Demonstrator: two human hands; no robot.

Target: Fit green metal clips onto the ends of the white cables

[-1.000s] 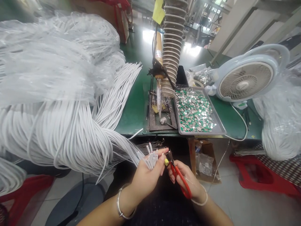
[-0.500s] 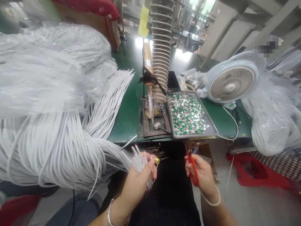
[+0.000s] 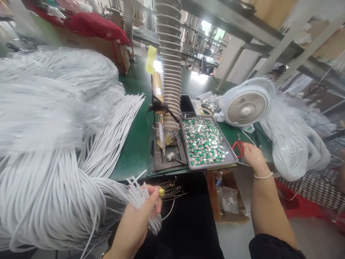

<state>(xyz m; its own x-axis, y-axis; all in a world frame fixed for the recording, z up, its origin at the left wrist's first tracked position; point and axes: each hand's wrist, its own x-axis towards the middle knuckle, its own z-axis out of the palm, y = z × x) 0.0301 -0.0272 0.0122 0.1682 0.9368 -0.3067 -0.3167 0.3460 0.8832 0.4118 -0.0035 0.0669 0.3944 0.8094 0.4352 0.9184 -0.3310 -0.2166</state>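
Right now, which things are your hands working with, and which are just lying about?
Working with: bunched white cables in the left hand; red-handled scissors by the right hand.
Lying about: pale blue plastic desk fan; grey metal tray of green-and-silver pieces.

Bunched white cable ends, red-handled scissors lying flat

Red-handled scissors are out of the right hand now, lying on the green workbench. That hand has moved across to the bench edge, just beside them, well apart from the left hand and its white cable ends. Head view has swung up, showing more steel shelving.
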